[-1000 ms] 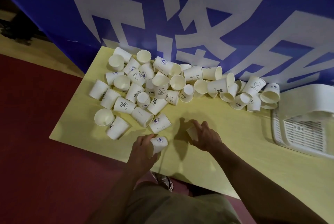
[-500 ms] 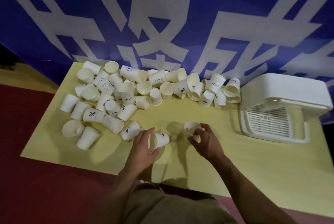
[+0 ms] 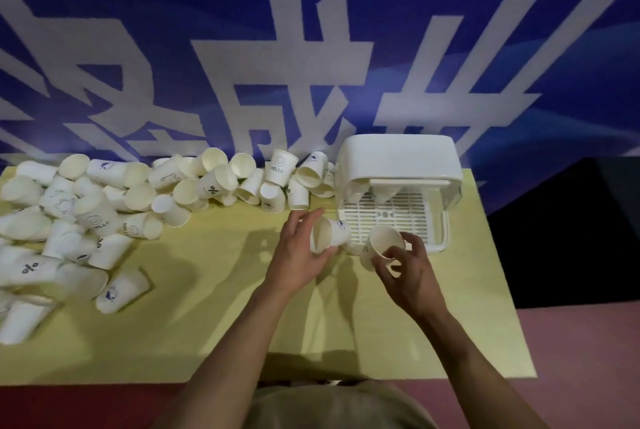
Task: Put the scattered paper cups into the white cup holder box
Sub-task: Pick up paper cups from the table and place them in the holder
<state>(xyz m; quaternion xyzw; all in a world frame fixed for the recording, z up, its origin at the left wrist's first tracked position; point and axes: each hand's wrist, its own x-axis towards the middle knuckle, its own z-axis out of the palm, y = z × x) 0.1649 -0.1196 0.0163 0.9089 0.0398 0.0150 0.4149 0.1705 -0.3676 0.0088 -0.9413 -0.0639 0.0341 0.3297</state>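
A: What do the fingers have?

B: The left hand point(image 3: 298, 255) grips a paper cup point(image 3: 330, 234) lying on its side, thumb under the rim, fingers curled over the top. The mouth faces about 8 o'clock, toward the palm; the base, with a small dark print, points toward 2 o'clock at the box. The right hand point(image 3: 412, 272) pinches a second cup point(image 3: 382, 245) at its rim, fingertips at the 5 o'clock edge of the mouth, which opens up toward the camera.

A: Anything hard to make out?

B: The right palm covers the lower wall of its cup, and I cannot tell whether either cup touches the table. The two cups sit just beside each other, and whether they touch is unclear.

A: And the box?

B: The white cup holder box point(image 3: 398, 158) stands at 1 o'clock from both hands, just beyond the cups. Its slotted tray point(image 3: 391, 217) is open toward the person. The hood shadows the inside; pale shapes hang under it, too dim to name.

A: The rest of the cups?

B: A heap of cups point(image 3: 104, 207) spreads from 9 to 11 o'clock of the left hand across the yellow table point(image 3: 214, 324), mostly tipped over, some printed "HELLO" or "%". The left edge of the view cuts off the pile and those cups are blurred. One upright cup point(image 3: 282, 169) stands near the box at 12 o'clock. A blue banner point(image 3: 311, 47) with large white characters fills the back.
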